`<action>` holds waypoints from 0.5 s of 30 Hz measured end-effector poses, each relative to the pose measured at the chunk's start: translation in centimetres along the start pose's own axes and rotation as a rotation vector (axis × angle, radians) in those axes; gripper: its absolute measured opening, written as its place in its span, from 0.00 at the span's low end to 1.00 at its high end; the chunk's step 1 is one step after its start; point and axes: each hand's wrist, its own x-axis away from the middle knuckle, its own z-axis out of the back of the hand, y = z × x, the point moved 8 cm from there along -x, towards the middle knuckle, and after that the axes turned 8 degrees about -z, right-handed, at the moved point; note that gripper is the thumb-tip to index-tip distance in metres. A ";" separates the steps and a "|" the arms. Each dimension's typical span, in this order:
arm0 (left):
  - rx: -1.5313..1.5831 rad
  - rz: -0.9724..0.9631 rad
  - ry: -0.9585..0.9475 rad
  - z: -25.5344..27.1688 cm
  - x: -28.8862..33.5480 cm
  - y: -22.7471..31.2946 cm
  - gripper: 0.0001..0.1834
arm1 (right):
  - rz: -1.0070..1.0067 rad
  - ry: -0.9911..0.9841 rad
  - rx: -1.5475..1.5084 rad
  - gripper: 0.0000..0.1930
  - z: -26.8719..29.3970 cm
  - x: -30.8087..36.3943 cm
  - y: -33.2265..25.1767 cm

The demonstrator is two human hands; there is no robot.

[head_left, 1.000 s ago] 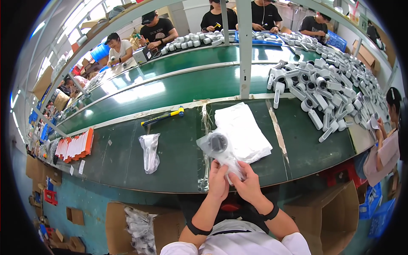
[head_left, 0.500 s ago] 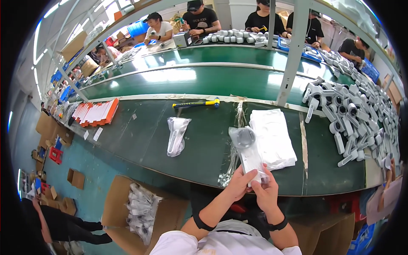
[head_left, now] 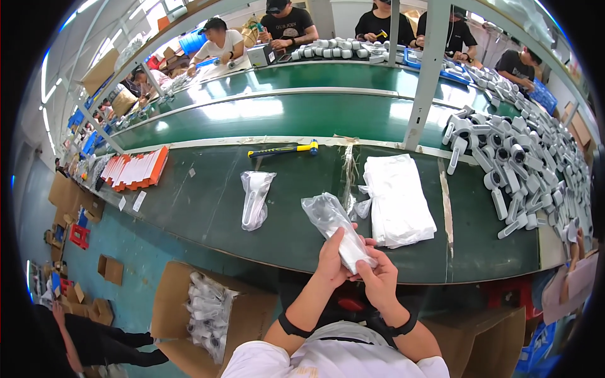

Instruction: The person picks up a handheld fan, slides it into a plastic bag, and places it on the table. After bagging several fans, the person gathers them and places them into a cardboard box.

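Note:
Between my hands, near the table's front edge, is a white handheld device with a long handle, inside a clear plastic bag [head_left: 323, 211]. The bag's loose end stretches away from me to the far left. My left hand [head_left: 331, 257] is wrapped round its left side. Closed on the lower right part is my right hand [head_left: 379, 277], thumb on top. A second bagged device [head_left: 256, 201] lies flat on the table to the left. Right of my hands is a stack of white plastic bags [head_left: 398, 201].
A yellow-and-black hammer [head_left: 283, 151] lies behind. A large heap of grey-white devices [head_left: 513, 164] covers the right side. Orange-and-white cards [head_left: 135, 169] lie left. Below the edge stands a carton [head_left: 170, 302] of bagged devices. Co-workers sit beyond the green conveyor [head_left: 252, 112].
The bagged device has come closer to me and left, off the bag stack's edge. Its round head no longer shows plainly, and the bag's end hangs looser. My left hand has shifted up its side.

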 end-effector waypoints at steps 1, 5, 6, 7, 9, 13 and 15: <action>-0.084 0.001 0.049 0.7 0.0 0.3 0.27 | 0.008 0.077 0.066 0.13 0.1 0.2 -0.4; -0.199 -0.038 0.132 0.6 -0.2 1.3 0.24 | 0.386 0.208 0.686 0.06 1.0 0.4 -3.7; -0.235 -0.048 0.140 0.7 -0.2 1.5 0.24 | 0.385 0.204 0.685 0.06 0.9 0.4 -3.7; -0.235 -0.051 0.143 0.7 -0.2 1.7 0.24 | 0.470 0.206 0.753 0.05 0.4 0.7 -4.2; -0.156 -0.092 0.312 1.8 0.2 2.5 0.23 | 0.556 0.195 0.818 0.04 -0.3 1.3 -4.4; -0.108 -0.211 0.433 4.6 0.9 5.6 0.19 | 0.625 0.196 0.822 0.04 -0.3 2.0 -4.1; -0.203 -0.253 0.345 5.8 1.7 7.7 0.19 | 0.537 0.209 0.793 0.04 1.6 1.8 -3.5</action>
